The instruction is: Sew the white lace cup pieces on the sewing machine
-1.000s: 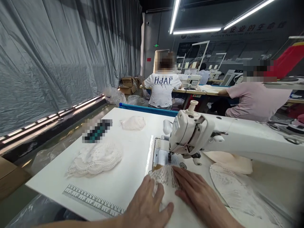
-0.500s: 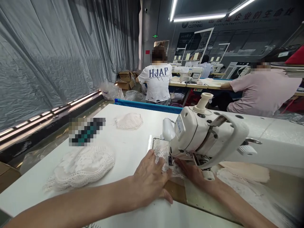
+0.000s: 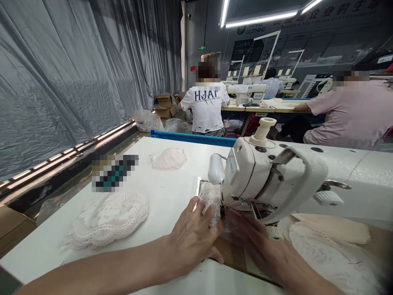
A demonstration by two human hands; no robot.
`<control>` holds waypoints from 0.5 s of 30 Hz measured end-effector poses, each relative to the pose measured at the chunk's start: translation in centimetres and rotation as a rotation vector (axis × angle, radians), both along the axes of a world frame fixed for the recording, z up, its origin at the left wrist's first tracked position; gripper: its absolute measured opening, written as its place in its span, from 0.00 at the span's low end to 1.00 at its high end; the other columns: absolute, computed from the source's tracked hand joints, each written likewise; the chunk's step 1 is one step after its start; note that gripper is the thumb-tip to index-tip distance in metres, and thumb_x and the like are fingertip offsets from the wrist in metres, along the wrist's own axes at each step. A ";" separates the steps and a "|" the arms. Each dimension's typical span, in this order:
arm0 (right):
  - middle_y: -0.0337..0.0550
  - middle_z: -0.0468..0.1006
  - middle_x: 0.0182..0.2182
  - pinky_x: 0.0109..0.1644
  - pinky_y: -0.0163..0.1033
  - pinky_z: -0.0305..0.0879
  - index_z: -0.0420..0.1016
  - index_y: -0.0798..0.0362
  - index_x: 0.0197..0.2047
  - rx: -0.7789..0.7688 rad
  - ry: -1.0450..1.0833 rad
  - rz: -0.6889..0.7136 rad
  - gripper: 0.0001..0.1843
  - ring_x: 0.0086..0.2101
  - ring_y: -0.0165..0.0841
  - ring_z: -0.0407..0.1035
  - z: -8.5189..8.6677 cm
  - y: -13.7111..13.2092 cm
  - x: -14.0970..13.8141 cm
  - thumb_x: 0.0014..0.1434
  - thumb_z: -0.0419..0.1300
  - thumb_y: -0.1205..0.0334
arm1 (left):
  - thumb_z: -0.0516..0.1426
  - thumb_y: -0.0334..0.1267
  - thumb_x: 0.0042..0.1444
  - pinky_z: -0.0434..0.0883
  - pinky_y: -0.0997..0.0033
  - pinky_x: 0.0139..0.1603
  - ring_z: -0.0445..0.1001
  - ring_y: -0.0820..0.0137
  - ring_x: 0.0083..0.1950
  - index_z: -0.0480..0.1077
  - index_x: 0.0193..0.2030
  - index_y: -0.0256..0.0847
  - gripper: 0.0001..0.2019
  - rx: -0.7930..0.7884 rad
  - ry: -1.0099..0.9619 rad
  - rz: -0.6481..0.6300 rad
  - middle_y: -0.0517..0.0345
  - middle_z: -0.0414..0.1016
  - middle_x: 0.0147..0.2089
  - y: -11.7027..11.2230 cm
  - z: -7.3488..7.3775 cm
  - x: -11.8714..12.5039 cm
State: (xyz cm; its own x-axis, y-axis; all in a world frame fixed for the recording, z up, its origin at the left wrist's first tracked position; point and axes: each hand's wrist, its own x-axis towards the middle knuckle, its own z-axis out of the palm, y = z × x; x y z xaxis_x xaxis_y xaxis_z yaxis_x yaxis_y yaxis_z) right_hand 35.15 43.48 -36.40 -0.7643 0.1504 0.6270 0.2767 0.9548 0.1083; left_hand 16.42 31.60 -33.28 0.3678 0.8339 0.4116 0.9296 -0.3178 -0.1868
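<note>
Lace (image 3: pixel 211 194) lies just ahead of your left hand (image 3: pixel 196 233), the nearer, fingers spread, touching it; right hand (image 3: pixel 253 233) blurred, can't tell grip.

From my remote seat I see a silver-grey curtain (image 3: pixel 76 82) hanging down the left side, bright slits (image 3: pixel 115 130) showing along its foot. A dark grey wall (image 3: pixel 215 32) with lettering (image 3: pixel 256 30) closes the far end, white tube lights (image 3: pixel 260 19) overhead. Cardboard boxes (image 3: pixel 166 112) stand near the curtain's far edge; a long worktable (image 3: pixel 285 110) stretches rightward.
</note>
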 end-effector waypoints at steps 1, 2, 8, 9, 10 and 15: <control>0.47 0.78 0.45 0.41 0.39 0.71 0.70 0.54 0.52 0.012 -0.042 0.043 0.16 0.41 0.35 0.74 0.3 -0.9 0.2 0.66 0.46 0.63 | 0.56 0.57 0.53 0.60 0.54 0.54 0.65 0.60 0.50 0.67 0.47 0.35 0.26 -0.001 -0.009 -0.029 0.45 0.65 0.50 -0.1 0.0 0.0; 0.49 0.78 0.46 0.42 0.40 0.71 0.70 0.56 0.52 0.027 -0.080 0.078 0.17 0.41 0.35 0.74 0.6 -1.6 0.4 0.66 0.46 0.62 | 0.55 0.52 0.57 0.60 0.57 0.53 0.66 0.63 0.49 0.67 0.45 0.35 0.20 -0.004 -0.020 -0.059 0.47 0.66 0.49 -0.1 0.1 -0.1; 0.49 0.80 0.41 0.38 0.40 0.71 0.73 0.59 0.46 0.035 -0.117 0.111 0.17 0.30 0.32 0.75 1.0 -3.0 0.8 0.67 0.45 0.61 | 0.52 0.32 0.62 0.62 0.66 0.40 0.66 0.72 0.34 0.66 0.32 0.35 0.07 0.046 -0.041 -0.127 0.60 0.67 0.31 -0.6 0.0 -0.4; 0.49 0.80 0.41 0.38 0.40 0.70 0.74 0.58 0.45 0.031 -0.108 0.116 0.17 0.29 0.32 0.75 1.0 -2.9 0.8 0.67 0.45 0.62 | 0.51 0.29 0.61 0.62 0.67 0.39 0.66 0.73 0.33 0.65 0.32 0.34 0.07 0.071 -0.033 -0.124 0.60 0.67 0.31 -0.8 0.0 -0.4; 0.48 0.80 0.41 0.39 0.40 0.70 0.74 0.58 0.45 0.027 -0.102 0.121 0.17 0.29 0.32 0.75 1.0 -2.8 0.9 0.67 0.46 0.62 | 0.50 0.26 0.60 0.62 0.67 0.39 0.65 0.73 0.33 0.65 0.31 0.34 0.07 0.097 -0.025 -0.120 0.59 0.66 0.31 -0.9 0.0 -0.3; 0.45 0.81 0.40 0.40 0.39 0.70 0.74 0.55 0.46 0.028 -0.128 0.141 0.16 0.29 0.32 0.75 0.8 -2.5 1.2 0.67 0.46 0.62 | 0.49 0.21 0.57 0.62 0.66 0.37 0.65 0.72 0.33 0.64 0.26 0.34 0.11 0.219 -0.010 -0.123 0.56 0.67 0.32 -1.2 -0.3 0.0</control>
